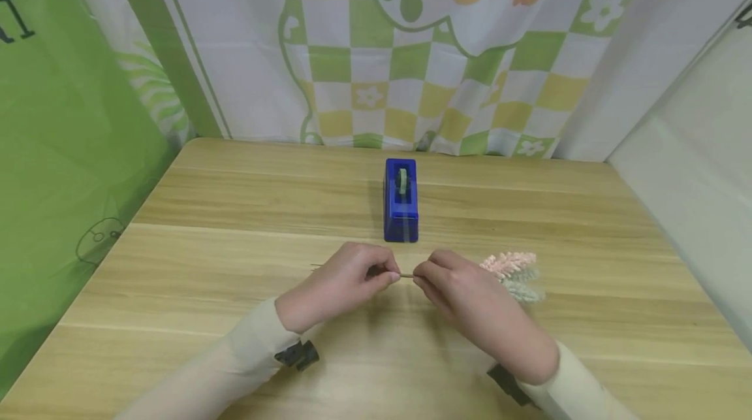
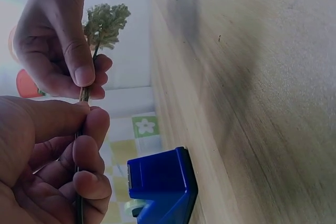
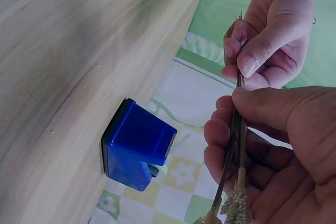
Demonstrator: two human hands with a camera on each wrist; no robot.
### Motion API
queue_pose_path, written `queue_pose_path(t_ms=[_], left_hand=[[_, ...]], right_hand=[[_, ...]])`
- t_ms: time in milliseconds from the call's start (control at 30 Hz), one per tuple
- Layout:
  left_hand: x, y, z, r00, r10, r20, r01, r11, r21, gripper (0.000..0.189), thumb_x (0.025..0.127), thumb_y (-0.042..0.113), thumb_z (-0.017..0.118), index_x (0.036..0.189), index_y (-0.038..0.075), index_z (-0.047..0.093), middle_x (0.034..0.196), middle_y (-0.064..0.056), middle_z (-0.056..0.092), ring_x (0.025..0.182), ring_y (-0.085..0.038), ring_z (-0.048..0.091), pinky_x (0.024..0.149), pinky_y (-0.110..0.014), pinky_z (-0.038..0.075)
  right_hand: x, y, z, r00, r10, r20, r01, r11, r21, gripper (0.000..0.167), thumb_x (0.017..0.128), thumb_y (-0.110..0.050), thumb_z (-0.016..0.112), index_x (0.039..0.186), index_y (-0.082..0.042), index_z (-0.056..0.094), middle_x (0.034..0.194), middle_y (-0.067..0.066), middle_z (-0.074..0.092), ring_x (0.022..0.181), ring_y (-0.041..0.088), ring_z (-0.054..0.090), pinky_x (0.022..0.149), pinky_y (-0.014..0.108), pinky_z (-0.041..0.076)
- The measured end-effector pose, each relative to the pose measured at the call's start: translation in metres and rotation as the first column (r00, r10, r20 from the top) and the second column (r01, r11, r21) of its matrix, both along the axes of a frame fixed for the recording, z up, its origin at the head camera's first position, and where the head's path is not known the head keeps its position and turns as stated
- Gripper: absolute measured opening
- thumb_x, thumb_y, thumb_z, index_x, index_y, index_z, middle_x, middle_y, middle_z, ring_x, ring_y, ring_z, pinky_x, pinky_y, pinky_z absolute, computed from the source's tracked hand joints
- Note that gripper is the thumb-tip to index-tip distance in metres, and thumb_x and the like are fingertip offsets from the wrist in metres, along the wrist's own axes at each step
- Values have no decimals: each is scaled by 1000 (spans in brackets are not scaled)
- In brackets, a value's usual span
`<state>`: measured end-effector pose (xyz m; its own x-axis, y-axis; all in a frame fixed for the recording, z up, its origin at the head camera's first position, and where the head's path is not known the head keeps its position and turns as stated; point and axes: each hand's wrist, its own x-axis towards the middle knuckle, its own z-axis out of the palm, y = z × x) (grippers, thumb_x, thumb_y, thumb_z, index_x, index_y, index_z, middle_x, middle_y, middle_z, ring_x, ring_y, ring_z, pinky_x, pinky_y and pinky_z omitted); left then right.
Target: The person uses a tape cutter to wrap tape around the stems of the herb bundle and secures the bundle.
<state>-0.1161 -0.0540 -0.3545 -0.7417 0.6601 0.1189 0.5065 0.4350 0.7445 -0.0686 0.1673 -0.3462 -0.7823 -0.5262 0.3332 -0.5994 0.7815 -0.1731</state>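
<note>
My left hand (image 1: 346, 279) and right hand (image 1: 470, 289) meet over the middle of the table, a short gap between their fingertips. Both pinch the same thin stems (image 1: 407, 275) of artificial flowers, which run sideways from hand to hand. Beyond the right hand are a pink flower head (image 1: 510, 264) and a pale green one (image 1: 521, 290). Two stems (image 3: 232, 148) lie side by side under the right thumb in the right wrist view. The bare stem ends stick out past the left hand. Ahead of both hands stands a blue tape dispenser (image 1: 401, 229).
A roll of tape (image 1: 402, 181) sits in the dispenser. The wooden table (image 1: 235, 211) reaches back to a checked, flower-printed curtain (image 1: 411, 61). Green cloth (image 1: 70, 113) hangs at the left and a pale cloth (image 1: 699, 165) at the right. A dark wrist camera (image 1: 297, 355) is below the left sleeve.
</note>
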Motion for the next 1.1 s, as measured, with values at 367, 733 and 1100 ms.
queue_pose_path(t_ms=[367, 733, 1100], left_hand=[[-1, 2, 0, 1000, 2, -17, -3, 999, -33, 9, 100, 9, 67, 97, 5, 75, 88, -2, 74, 75, -3, 59, 70, -19, 52], [-1, 5, 2, 1000, 16, -7, -16, 999, -52, 13, 101, 11, 68, 98, 4, 78, 90, -3, 75, 73, -6, 57, 69, -20, 51], [1, 6, 2, 999, 25, -25, -26, 998, -64, 9, 99, 9, 70, 94, 5, 77, 88, -3, 74, 75, -6, 59, 71, -19, 52]], right_hand=[[-2, 0, 0, 1000, -7, -18, 7, 1000, 6, 3, 95, -15, 77, 97, -12, 76, 86, -7, 65, 75, 3, 59, 65, 18, 54], [-1, 0, -5, 994, 17, -112, -18, 1000, -4, 2, 95, -12, 77, 94, -11, 76, 87, -5, 67, 77, 5, 62, 65, 17, 55], [-2, -2, -7, 988, 10, -154, 0, 998, 63, 12, 88, -11, 84, 90, -13, 72, 73, -6, 62, 57, 1, 44, 52, 14, 43]])
